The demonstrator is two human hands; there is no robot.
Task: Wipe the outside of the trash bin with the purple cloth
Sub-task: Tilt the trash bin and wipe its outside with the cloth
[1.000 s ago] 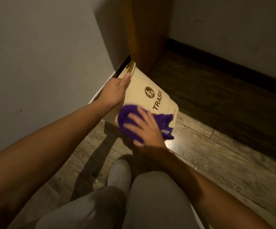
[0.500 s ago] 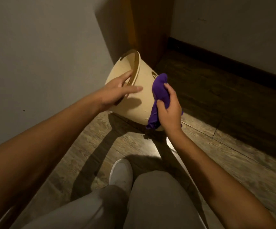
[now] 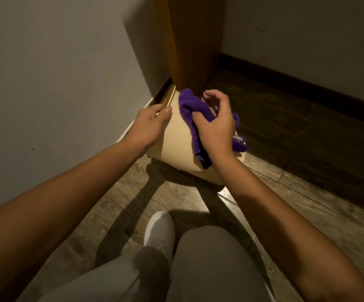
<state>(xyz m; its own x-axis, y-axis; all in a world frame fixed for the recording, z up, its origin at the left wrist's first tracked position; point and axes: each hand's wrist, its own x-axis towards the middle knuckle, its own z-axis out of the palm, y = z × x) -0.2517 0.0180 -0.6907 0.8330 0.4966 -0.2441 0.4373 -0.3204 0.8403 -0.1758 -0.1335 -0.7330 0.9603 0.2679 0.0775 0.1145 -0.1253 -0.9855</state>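
Observation:
The beige trash bin (image 3: 176,144) is tipped over towards the left wall, its rim (image 3: 169,98) pointing away from me and its base near the floor. My left hand (image 3: 149,125) grips the bin at its rim edge, thumb on the outer wall. My right hand (image 3: 216,127) is closed around the bunched purple cloth (image 3: 190,110), which lies against the bin's upper side and drapes down behind my wrist. The bin's printed label is hidden.
A grey wall (image 3: 56,73) runs close on the left. A wooden post or door edge (image 3: 189,44) stands just behind the bin. Dark skirting (image 3: 307,88) lines the far wall. My knees (image 3: 209,264) and a white shoe (image 3: 160,232) sit on the wooden floor (image 3: 285,203).
The bin has been turned and tipped back down, so its opening no longer faces me. My right hand moved the cloth up onto the bin's upper side. My left hand shifted to the rim edge.

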